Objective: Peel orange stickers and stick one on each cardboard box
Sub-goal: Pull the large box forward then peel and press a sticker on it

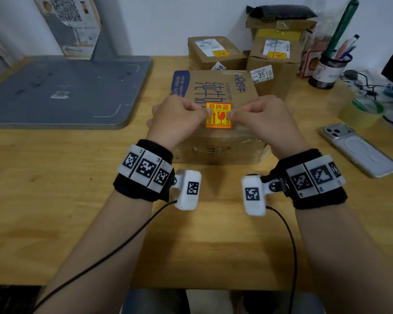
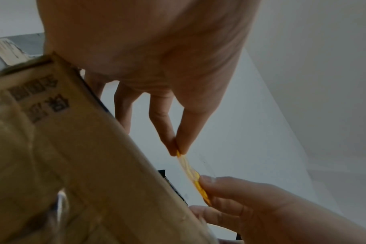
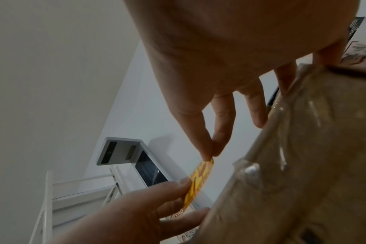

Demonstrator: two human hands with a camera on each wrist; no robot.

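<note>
Wooden desk (image 1: 55,200) lies nearest. Above the nearest cardboard box (image 1: 216,141), left hand (image 1: 177,118) and right hand (image 1: 263,118) each pinch an edge of the orange sticker (image 1: 218,116); uneven lowering could crease it. Phone (image 1: 359,150) lies right; two stickered boxes (image 1: 216,53) behind, nothing blocking.

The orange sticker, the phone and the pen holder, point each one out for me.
orange sticker (image 1: 218,120): head view, on its printed face between the two hands.
phone (image 1: 363,152): head view, on its pale back, lying on the table at right.
pen holder (image 1: 329,71): head view, on its black mesh wall.
</note>
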